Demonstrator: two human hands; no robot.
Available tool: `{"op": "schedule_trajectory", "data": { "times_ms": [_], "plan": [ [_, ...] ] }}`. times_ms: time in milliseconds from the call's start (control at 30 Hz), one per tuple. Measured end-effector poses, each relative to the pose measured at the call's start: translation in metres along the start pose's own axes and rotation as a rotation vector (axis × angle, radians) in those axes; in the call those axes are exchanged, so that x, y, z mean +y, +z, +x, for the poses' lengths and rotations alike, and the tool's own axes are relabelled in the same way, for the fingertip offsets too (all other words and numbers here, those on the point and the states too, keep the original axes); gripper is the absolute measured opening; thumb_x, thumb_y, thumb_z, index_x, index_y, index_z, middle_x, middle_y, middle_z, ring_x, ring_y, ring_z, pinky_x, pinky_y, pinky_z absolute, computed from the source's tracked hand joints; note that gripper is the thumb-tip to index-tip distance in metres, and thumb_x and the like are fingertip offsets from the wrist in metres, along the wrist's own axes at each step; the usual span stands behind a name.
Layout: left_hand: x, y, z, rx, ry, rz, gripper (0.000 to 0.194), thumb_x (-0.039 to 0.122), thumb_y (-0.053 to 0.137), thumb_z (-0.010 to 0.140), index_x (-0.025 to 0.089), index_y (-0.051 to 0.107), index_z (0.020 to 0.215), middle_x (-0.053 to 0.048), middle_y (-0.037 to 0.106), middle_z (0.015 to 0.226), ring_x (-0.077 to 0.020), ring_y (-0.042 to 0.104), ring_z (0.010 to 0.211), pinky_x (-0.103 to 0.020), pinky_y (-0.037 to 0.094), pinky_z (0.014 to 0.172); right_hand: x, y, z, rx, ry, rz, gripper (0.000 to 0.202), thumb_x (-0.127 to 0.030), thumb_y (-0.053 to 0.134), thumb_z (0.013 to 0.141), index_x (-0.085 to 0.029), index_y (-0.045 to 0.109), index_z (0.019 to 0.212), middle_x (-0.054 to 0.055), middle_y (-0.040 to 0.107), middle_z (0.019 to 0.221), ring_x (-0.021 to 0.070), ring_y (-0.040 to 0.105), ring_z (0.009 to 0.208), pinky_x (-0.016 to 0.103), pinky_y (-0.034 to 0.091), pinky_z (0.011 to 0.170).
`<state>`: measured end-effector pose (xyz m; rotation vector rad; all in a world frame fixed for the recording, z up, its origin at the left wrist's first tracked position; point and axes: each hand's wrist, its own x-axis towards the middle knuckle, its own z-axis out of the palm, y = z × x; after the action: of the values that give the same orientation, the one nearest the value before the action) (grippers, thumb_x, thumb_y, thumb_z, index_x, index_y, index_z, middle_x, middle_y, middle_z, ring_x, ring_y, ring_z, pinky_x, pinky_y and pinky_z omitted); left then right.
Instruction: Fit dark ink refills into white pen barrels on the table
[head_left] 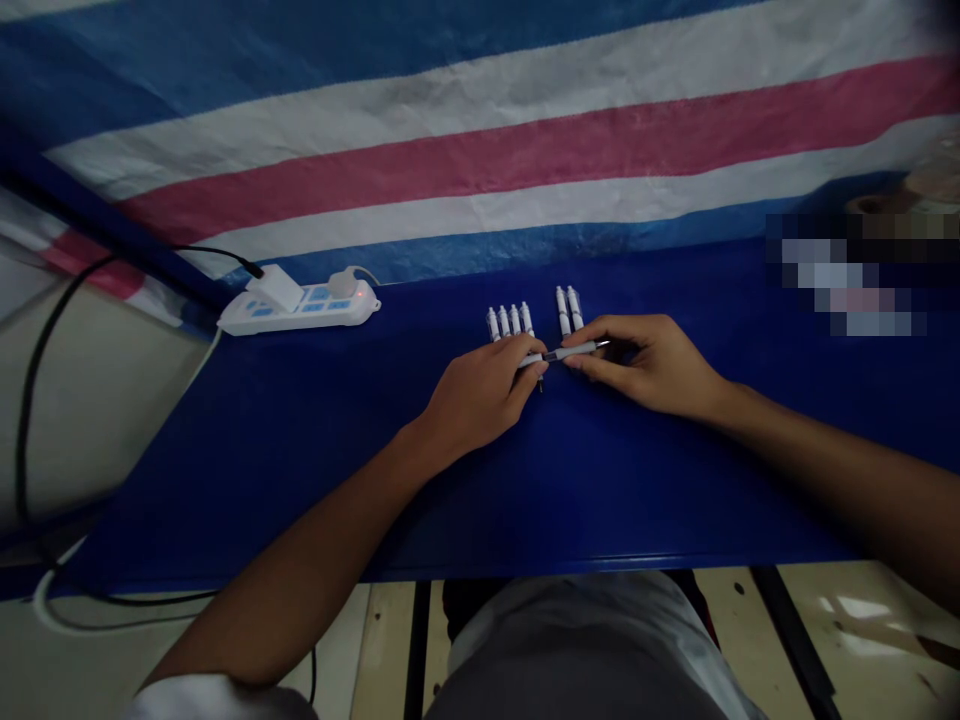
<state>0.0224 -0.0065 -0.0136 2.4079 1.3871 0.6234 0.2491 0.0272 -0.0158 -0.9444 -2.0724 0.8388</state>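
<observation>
Between my two hands a white and grey pen [574,351] lies level, its metal tip pointing right. The fingers of my left hand [480,395] pinch the pen's left end. My right hand [652,365] grips it nearer the tip, with thumb and fingers closed. Behind my left hand a row of several white pens [510,322] stands side by side on the blue table, their lower parts hidden by that hand. Two more white pens [569,310] lie together just behind my right fingers, partly covered by them.
A white power strip [300,312] with a charger [276,289] and a plug in it sits at the table's back left. A black cable [52,320] hangs off the left side. Striped sheeting [480,140] backs the blue table [525,500]. Something pixelated [855,275] is at the right.
</observation>
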Motion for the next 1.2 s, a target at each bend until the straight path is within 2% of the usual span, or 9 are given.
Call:
{"op": "schedule_trajectory", "data": {
  "times_ms": [100,200,467,600,767,1000,1200],
  "plan": [
    [-0.0011,0.0,0.0,0.005,0.008,0.024,0.028,0.035,0.044,0.107,0.021,0.064,0.119,-0.003,0.077,0.1,-0.0201,0.072,0.089,-0.032,0.053,0.08,-0.0008,-0.0012,-0.0009,-0.003,0.016,0.012,0.028,-0.045,0.074,0.09,-0.02,0.08,0.101,0.005,0.077,0.078,0.0158,0.065,0.059,0.029,0.05,0.053],
    [-0.002,-0.0011,0.0001,0.015,0.014,0.054,0.03,0.033,0.042,0.107,0.023,0.064,0.124,-0.004,0.076,0.107,-0.0207,0.072,0.093,-0.031,0.053,0.077,-0.0016,-0.0026,-0.0018,0.048,0.006,-0.022,0.027,-0.045,0.074,0.089,-0.021,0.08,0.1,0.005,0.077,0.08,0.0163,0.065,0.061,0.03,0.052,0.054],
    [-0.0036,-0.0066,0.0016,0.063,-0.065,0.065,0.031,0.033,0.043,0.105,0.023,0.068,0.121,-0.003,0.076,0.1,-0.0184,0.069,0.08,-0.029,0.05,0.068,0.0004,-0.0074,0.0001,0.179,0.008,-0.051,0.024,-0.046,0.077,0.086,-0.023,0.076,0.093,0.003,0.075,0.077,0.0165,0.065,0.061,0.031,0.054,0.054],
    [-0.0038,-0.0048,0.0013,0.049,-0.044,0.054,0.031,0.033,0.043,0.105,0.023,0.067,0.122,-0.003,0.076,0.1,-0.0177,0.069,0.079,-0.029,0.049,0.068,0.0004,-0.007,0.0,0.144,0.019,-0.045,0.024,-0.046,0.078,0.086,-0.023,0.077,0.094,0.003,0.076,0.078,0.0166,0.065,0.061,0.03,0.053,0.054],
    [-0.0035,-0.0003,0.0006,0.035,0.004,0.057,0.03,0.032,0.043,0.105,0.024,0.068,0.121,-0.003,0.077,0.107,-0.0196,0.071,0.09,-0.029,0.051,0.074,0.0009,-0.0023,-0.0021,0.065,0.023,-0.023,0.025,-0.045,0.075,0.088,-0.022,0.079,0.098,0.005,0.077,0.082,0.0168,0.065,0.062,0.03,0.052,0.054],
    [-0.0034,-0.0034,0.0003,0.045,-0.009,0.063,0.03,0.033,0.043,0.105,0.023,0.069,0.118,-0.003,0.077,0.099,-0.0183,0.07,0.08,-0.028,0.049,0.067,0.001,-0.0069,-0.002,0.095,0.02,-0.023,0.026,-0.046,0.077,0.087,-0.023,0.079,0.098,0.005,0.076,0.083,0.0183,0.067,0.068,0.031,0.054,0.057],
    [-0.0028,-0.002,0.0001,0.03,0.011,0.076,0.03,0.032,0.043,0.105,0.024,0.068,0.12,-0.003,0.077,0.107,-0.0199,0.072,0.09,-0.029,0.05,0.071,0.0008,-0.0041,-0.0022,0.054,0.013,-0.029,0.025,-0.043,0.075,0.089,-0.021,0.08,0.099,0.006,0.077,0.084,0.0168,0.065,0.064,0.03,0.052,0.055]
  ]
}}
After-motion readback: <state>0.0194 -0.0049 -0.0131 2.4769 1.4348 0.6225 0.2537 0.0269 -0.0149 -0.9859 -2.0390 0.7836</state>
